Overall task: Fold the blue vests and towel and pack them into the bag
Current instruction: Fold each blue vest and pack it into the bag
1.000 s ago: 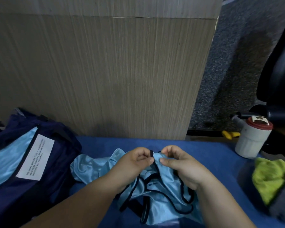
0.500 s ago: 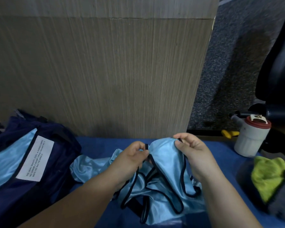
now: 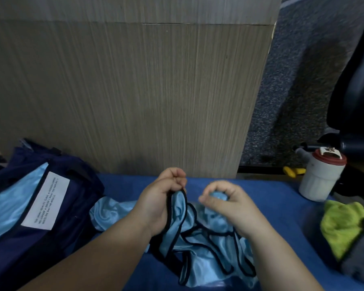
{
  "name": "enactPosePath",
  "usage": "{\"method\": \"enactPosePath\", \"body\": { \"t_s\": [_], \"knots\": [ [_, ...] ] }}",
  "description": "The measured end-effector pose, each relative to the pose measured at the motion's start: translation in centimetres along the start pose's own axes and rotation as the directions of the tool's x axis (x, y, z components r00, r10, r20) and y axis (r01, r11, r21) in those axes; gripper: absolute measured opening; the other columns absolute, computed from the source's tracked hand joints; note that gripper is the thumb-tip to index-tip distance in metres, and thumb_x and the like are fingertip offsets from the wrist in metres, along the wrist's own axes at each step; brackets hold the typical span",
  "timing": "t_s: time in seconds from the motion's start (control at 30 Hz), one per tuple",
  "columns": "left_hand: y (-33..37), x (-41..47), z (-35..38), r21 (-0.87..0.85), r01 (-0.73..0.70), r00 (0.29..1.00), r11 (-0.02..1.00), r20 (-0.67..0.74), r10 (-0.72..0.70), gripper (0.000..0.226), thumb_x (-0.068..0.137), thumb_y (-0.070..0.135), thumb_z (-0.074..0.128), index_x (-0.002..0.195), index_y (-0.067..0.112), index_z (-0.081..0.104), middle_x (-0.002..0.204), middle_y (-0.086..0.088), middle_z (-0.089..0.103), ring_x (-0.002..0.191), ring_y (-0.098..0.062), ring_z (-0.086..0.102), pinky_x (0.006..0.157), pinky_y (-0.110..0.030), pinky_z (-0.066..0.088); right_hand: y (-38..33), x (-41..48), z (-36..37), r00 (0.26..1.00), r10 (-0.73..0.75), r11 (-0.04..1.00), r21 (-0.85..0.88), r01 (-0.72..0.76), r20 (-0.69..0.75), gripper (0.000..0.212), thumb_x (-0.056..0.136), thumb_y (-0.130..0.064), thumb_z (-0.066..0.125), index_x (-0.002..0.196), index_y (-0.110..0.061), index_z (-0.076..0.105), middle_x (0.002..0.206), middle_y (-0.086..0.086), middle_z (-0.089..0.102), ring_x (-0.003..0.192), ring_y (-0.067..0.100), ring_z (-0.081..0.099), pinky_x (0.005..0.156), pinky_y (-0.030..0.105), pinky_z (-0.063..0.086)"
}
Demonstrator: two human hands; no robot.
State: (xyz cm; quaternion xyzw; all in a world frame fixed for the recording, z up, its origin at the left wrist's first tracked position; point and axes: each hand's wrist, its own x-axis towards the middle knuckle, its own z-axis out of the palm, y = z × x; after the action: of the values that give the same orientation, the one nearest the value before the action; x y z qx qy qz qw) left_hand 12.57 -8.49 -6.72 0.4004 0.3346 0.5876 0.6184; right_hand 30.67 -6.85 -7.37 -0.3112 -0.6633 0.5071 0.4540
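Gripping vest (image 3: 210, 244) trim: left hand (image 3: 158, 202) | right hand (image 3: 229, 204) pinching fabric | vest crumpled, long axis toward viewer

crumpled light-blue vest (image 3: 208, 236), black-trimmed

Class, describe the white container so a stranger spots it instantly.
Find the blue-covered table below the wooden panel and follow it to its far right corner. There stands the white container, beside a lime-green cloth; only it has a red lid.
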Motion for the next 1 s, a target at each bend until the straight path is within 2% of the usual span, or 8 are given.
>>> {"method": "enactPosePath", "body": {
  "t_s": [0.13, 0.23, 0.4, 0.5, 0.6, 0.73, 0.87, 1.0],
  "knots": [
    [0.6, -0.4, 0.6, 0.029, -0.040, 0.996, 0.999, 0.077, 0.038, 0.046, 0.051, -0.008, 0.036, 0.091, 0.007, 0.052, 0.075, -0.002, 0.052, 0.061, -0.014, 0.043, 0.050, -0.023, 0.043, 0.6, -0.1, 1.4, 0.990, 0.074, 0.974, -0.221, -0.046, 0.122, 0.017, 0.074, -0.026, 0.084, 0.077, -0.027, 0.067, 0.079, -0.016, 0.066, 0.078, -0.002, 0.060, 0.076, 0.016, 0.045],
    [0.6, -0.4, 0.7, 0.190, -0.089, 0.995, 0.978, 0.060, 0.078, 0.047, 0.067, -0.026, 0.034, 0.094, 0.008, 0.054, 0.080, -0.003, 0.054, 0.060, -0.011, 0.047, 0.048, -0.019, 0.044, 0.9, -0.1, 1.4, 0.986, 0.118, 0.957, -0.279, -0.081, 0.116, 0.023, 0.075, -0.026, 0.084, 0.088, -0.024, 0.066, 0.089, -0.014, 0.067, 0.088, -0.003, 0.061, 0.083, 0.014, 0.044],
    [0.5, -0.4, 0.0, 0.456, -0.228, 0.970, 0.860, 0.031, 0.241, 0.044, 0.080, -0.028, 0.047, 0.097, 0.010, 0.058, 0.084, 0.003, 0.063, 0.074, -0.001, 0.061, 0.066, -0.013, 0.049, 0.7, 0.0, 1.2, 0.986, 0.137, 0.967, -0.228, -0.114, 0.089, 0.017, 0.080, -0.019, 0.080, 0.073, -0.022, 0.065, 0.074, -0.012, 0.066, 0.074, 0.002, 0.060, 0.078, 0.024, 0.047],
    [0.6, -0.3, -0.3, 0.466, -0.267, 0.957, 0.844, 0.026, 0.288, 0.036, 0.081, -0.023, 0.057, 0.093, 0.011, 0.061, 0.080, 0.007, 0.069, 0.083, -0.006, 0.066, 0.077, -0.016, 0.051, 1.1, 0.3, 0.5, 0.983, 0.186, 0.967, -0.176, -0.182, 0.006, 0.027, 0.068, -0.044, 0.081, 0.079, -0.028, 0.063, 0.082, -0.008, 0.063, 0.077, 0.006, 0.058, 0.077, 0.025, 0.045],
    [0.6, -0.4, -0.4, 0.466, -0.288, 0.951, 0.837, 0.037, 0.307, 0.033, 0.079, -0.022, 0.060, 0.085, 0.010, 0.061, 0.076, 0.007, 0.068, 0.080, -0.009, 0.065, 0.075, -0.017, 0.052, 1.7, 0.3, 0.5, 0.932, 0.360, 0.928, -0.116, -0.355, 0.025, 0.054, 0.059, -0.063, 0.077, 0.101, -0.030, 0.067, 0.101, 0.000, 0.071, 0.096, 0.012, 0.067, 0.093, 0.031, 0.051],
    [0.5, -0.7, 0.2, 0.511, -0.314, 0.943, 0.800, 0.071, 0.324, 0.033, 0.078, -0.023, 0.062, 0.080, 0.010, 0.060, 0.075, 0.007, 0.067, 0.080, -0.006, 0.064, 0.075, -0.017, 0.051, 1.8, 0.2, 1.3, 0.917, 0.359, 0.932, -0.002, -0.364, 0.173, 0.009, 0.087, -0.022, 0.073, 0.091, -0.015, 0.072, 0.092, 0.003, 0.074, 0.091, 0.017, 0.069, 0.094, 0.033, 0.051],
    [0.8, -0.6, -0.3, 0.522, -0.336, 0.923, 0.784, 0.017, 0.385, 0.037, 0.080, -0.013, 0.067, 0.074, 0.024, 0.066, 0.075, 0.011, 0.065, 0.078, -0.005, 0.061, 0.074, -0.018, 0.049, 1.0, 0.3, 0.7, 0.952, 0.305, 0.919, 0.251, -0.304, 0.037, 0.010, 0.073, -0.022, 0.076, 0.070, -0.016, 0.069, 0.074, 0.005, 0.066, 0.069, 0.014, 0.063, 0.071, 0.028, 0.053],
    [1.2, -0.3, -1.1, 0.515, -0.293, 0.914, 0.805, -0.096, 0.394, 0.025, 0.088, -0.006, 0.061, 0.082, 0.018, 0.063, 0.076, 0.011, 0.065, 0.078, -0.004, 0.060, 0.080, -0.024, 0.048, 1.1, 0.6, -0.4, 0.954, 0.242, 0.948, 0.253, -0.194, -0.176, 0.016, 0.070, -0.031, 0.083, 0.068, -0.021, 0.070, 0.079, 0.006, 0.066, 0.082, 0.024, 0.061, 0.092, 0.048, 0.049]
  ]
}}
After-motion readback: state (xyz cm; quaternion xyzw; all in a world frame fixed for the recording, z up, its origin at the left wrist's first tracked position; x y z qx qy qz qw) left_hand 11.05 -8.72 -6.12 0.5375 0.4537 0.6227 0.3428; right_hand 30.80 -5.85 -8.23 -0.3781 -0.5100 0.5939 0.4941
